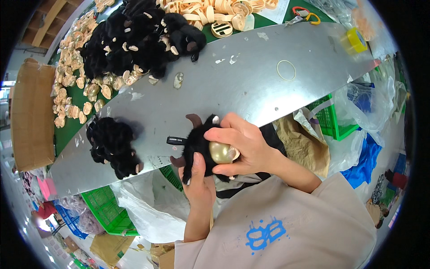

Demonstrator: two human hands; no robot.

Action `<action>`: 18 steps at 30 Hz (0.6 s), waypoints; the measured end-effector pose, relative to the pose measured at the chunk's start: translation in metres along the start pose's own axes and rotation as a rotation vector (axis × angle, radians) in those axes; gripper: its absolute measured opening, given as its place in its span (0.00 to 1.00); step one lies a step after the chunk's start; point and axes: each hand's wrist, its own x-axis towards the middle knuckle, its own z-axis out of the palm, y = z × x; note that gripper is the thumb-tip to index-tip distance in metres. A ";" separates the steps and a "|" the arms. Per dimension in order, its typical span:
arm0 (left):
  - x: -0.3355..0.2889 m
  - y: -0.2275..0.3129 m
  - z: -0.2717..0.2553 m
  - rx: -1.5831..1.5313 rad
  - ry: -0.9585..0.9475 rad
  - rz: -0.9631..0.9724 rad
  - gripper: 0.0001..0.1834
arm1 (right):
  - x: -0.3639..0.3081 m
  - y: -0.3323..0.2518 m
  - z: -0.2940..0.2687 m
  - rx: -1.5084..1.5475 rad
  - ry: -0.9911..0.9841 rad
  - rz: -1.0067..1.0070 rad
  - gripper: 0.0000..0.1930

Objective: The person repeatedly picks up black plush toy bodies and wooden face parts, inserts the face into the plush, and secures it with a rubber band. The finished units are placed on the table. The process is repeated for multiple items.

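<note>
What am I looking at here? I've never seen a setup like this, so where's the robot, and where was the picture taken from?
There is no robot: a person is working with two bare hands. The one picture comes from a wide fisheye camera worn on the head, looking down, which is why straight edges bend.

The left hand holds a black plush piece with brown horn-like parts. The right hand grips a shiny gold rounded piece against it; whether that sits partly inside, I can't tell.

On the grey worktop lies a small black plush pile. Farther back are a bigger black heap, many beige and gold pieces, scissors and a yellow tape roll.
</note>
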 end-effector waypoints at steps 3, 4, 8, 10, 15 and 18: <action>0.002 -0.002 0.000 -0.006 -0.048 0.015 0.18 | 0.002 0.000 0.001 -0.027 0.048 0.043 0.24; 0.001 -0.002 0.002 0.001 -0.057 0.021 0.17 | 0.001 -0.001 0.001 0.023 0.065 0.080 0.24; -0.003 -0.001 -0.001 0.168 -0.049 0.052 0.15 | 0.000 -0.010 -0.008 0.259 0.057 0.324 0.19; 0.001 0.006 -0.001 0.174 -0.051 -0.041 0.19 | 0.005 -0.013 -0.010 0.360 0.080 0.362 0.16; 0.001 -0.003 -0.002 -0.087 -0.212 -0.068 0.27 | 0.005 -0.014 -0.007 0.407 0.031 0.345 0.14; -0.001 -0.008 -0.003 -0.280 -0.287 -0.173 0.31 | 0.007 -0.014 -0.010 0.383 0.012 0.377 0.19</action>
